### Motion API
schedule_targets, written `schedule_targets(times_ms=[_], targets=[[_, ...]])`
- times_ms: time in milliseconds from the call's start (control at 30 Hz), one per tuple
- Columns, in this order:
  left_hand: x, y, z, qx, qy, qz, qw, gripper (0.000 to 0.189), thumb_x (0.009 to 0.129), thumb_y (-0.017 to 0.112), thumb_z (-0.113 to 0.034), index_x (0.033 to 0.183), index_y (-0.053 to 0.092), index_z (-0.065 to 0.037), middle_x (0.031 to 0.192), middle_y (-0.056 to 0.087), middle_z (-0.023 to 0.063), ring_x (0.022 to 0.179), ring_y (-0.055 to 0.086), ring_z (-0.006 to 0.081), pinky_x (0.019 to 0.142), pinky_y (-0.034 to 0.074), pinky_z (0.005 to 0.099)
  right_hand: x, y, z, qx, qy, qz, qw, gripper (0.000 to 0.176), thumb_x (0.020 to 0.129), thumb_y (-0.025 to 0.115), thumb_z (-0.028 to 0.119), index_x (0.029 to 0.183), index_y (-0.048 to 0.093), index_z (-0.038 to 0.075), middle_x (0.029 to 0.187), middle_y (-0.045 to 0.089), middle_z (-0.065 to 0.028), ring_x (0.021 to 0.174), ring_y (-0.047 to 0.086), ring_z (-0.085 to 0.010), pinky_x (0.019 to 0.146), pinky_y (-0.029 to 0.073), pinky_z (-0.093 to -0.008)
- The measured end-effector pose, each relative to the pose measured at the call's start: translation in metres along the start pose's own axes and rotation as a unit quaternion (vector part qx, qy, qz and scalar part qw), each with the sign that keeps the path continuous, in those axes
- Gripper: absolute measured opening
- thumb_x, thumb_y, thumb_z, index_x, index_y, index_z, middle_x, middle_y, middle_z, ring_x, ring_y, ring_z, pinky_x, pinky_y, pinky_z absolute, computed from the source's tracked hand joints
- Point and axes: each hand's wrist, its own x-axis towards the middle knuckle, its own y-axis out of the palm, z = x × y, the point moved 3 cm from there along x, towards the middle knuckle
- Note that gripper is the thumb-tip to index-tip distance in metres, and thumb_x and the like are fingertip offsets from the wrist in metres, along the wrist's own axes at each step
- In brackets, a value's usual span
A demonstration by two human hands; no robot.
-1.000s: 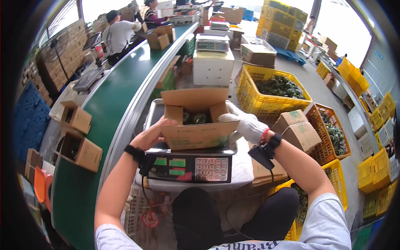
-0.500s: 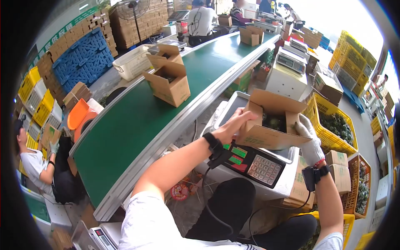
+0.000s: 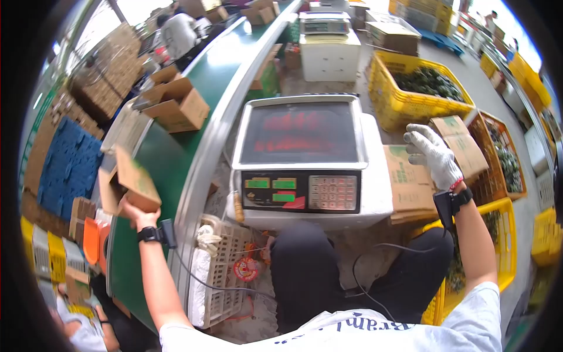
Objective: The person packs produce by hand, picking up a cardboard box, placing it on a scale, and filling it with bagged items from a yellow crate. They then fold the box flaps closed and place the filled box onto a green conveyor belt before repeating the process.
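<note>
My bare left hand [image 3: 138, 212] grips the lower edge of an open cardboard box [image 3: 136, 179] over the green conveyor belt [image 3: 132, 258]. My right hand [image 3: 431, 151], in a white glove, is raised with its fingers apart and nothing in it, near the flattened cardboard boxes [image 3: 460, 146]. Between my hands, a weighing scale [image 3: 300, 132] stands with its tray bare and its green displays lit. Other open boxes [image 3: 179, 105] sit farther up the belt.
Yellow crates [image 3: 410, 97] of dark green produce stand at the right and below my right arm. A white basket [image 3: 226, 270] is left of my knees. A co-worker [image 3: 85, 322] sits at the lower left; another person [image 3: 177, 36] is behind the belt.
The box has moved from above the scale to the belt on the left in my left hand. My right hand has let go of it. The view has turned.
</note>
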Motion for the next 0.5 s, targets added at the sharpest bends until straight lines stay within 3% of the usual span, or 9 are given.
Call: schedule_targets(times_ms=[33, 100, 167, 200, 233, 333, 367, 433, 500], targets=[[0.022, -0.004, 0.004, 0.002, 0.000, -0.053, 0.999, 0.078, 0.071, 0.068, -0.065, 0.136, 0.050, -0.024, 0.139, 0.048, 0.0086, 0.125, 0.046, 0.0317, 0.097, 0.039, 0.0613, -0.006, -0.025, -0.013, 0.000, 0.013, -0.036, 0.999, 0.050, 0.101, 0.060, 0.039, 0.140, 0.054, 0.008, 0.128, 0.063, -0.0081, 0.109, 0.062, -0.0206, 0.091, 0.053, -0.0363], [0.070, -0.021, 0.009, 0.032, -0.012, 0.040, 0.999, 0.082, 0.072, 0.063, -0.072, 0.137, 0.050, -0.024, 0.141, 0.049, 0.0074, 0.126, 0.047, 0.0313, 0.099, 0.038, 0.0636, -0.011, -0.087, -0.054, 0.055, 0.051, -0.113, 0.991, 0.049, 0.101, 0.059, 0.039, 0.141, 0.054, 0.010, 0.131, 0.062, -0.0087, 0.110, 0.063, -0.0238, 0.091, 0.053, -0.0376], [0.083, -0.018, 0.000, 0.153, -0.048, 0.057, 0.985, 0.092, 0.070, 0.058, -0.085, 0.142, 0.048, -0.027, 0.144, 0.049, 0.0059, 0.128, 0.046, 0.0321, 0.099, 0.036, 0.0671, -0.027, -0.143, -0.087, 0.051, 0.078, -0.164, 0.982, 0.048, 0.100, 0.059, 0.039, 0.139, 0.055, 0.011, 0.130, 0.062, -0.0079, 0.109, 0.063, -0.0226, 0.089, 0.054, -0.0365], [0.156, -0.049, -0.002, 0.163, -0.057, 0.071, 0.982, 0.092, 0.070, 0.058, -0.085, 0.142, 0.048, -0.027, 0.144, 0.049, 0.0059, 0.128, 0.046, 0.0321, 0.099, 0.036, 0.0671, -0.040, -0.154, -0.087, 0.006, 0.111, -0.191, 0.975, 0.047, 0.100, 0.059, 0.040, 0.137, 0.057, 0.011, 0.125, 0.064, -0.0072, 0.105, 0.063, -0.0207, 0.088, 0.054, -0.0350], [0.214, -0.035, -0.003, 0.176, -0.051, 0.174, 0.968, 0.106, 0.068, 0.051, -0.095, 0.150, 0.040, -0.029, 0.152, 0.043, 0.0066, 0.135, 0.039, 0.0353, 0.096, 0.035, 0.0705, -0.046, -0.172, -0.107, -0.028, 0.128, -0.214, 0.968, 0.049, 0.099, 0.060, 0.043, 0.134, 0.058, 0.010, 0.119, 0.065, -0.0069, 0.097, 0.063, -0.0192, 0.083, 0.054, -0.0334], [0.114, -0.010, -0.005, 0.307, -0.062, 0.083, 0.946, 0.119, 0.066, 0.050, -0.098, 0.160, 0.024, -0.030, 0.165, 0.020, 0.0069, 0.144, 0.024, 0.0373, 0.095, 0.036, 0.0693, -0.059, -0.197, -0.162, -0.105, 0.230, -0.158, 0.954, 0.054, 0.097, 0.061, 0.048, 0.133, 0.060, 0.008, 0.110, 0.068, -0.0068, 0.086, 0.061, -0.0167, 0.073, 0.052, -0.0317], [0.109, -0.007, -0.004, 0.306, -0.052, 0.080, 0.947, 0.122, 0.065, 0.051, -0.099, 0.161, 0.019, -0.032, 0.168, 0.010, 0.0059, 0.145, 0.021, 0.0370, 0.096, 0.037, 0.0670, -0.057, -0.192, -0.166, -0.223, 0.220, -0.122, 0.942, 0.056, 0.095, 0.062, 0.048, 0.133, 0.062, 0.007, 0.116, 0.070, -0.0099, 0.095, 0.065, -0.0219, 0.082, 0.053, -0.0350], [0.098, -0.001, 0.000, 0.292, -0.028, 0.064, 0.954, 0.118, 0.068, 0.054, -0.094, 0.161, 0.021, -0.030, 0.167, 0.014, 0.0052, 0.144, 0.023, 0.0340, 0.097, 0.038, 0.0618, -0.054, -0.174, -0.172, -0.400, 0.132, -0.043, 0.906, 0.062, 0.093, 0.062, 0.052, 0.134, 0.062, 0.006, 0.133, 0.064, -0.0188, 0.127, 0.058, -0.0345, 0.107, 0.044, -0.0410], [0.084, 0.005, 0.003, 0.249, 0.007, 0.014, 0.968, 0.109, 0.072, 0.059, -0.085, 0.159, 0.027, -0.027, 0.164, 0.020, 0.0039, 0.141, 0.028, 0.0281, 0.100, 0.038, 0.0514, -0.034, -0.158, -0.200, -0.474, 0.145, 0.004, 0.869, 0.070, 0.092, 0.055, 0.061, 0.136, 0.061, 0.007, 0.135, 0.063, -0.0202, 0.127, 0.057, -0.0371, 0.108, 0.044, -0.0447]])
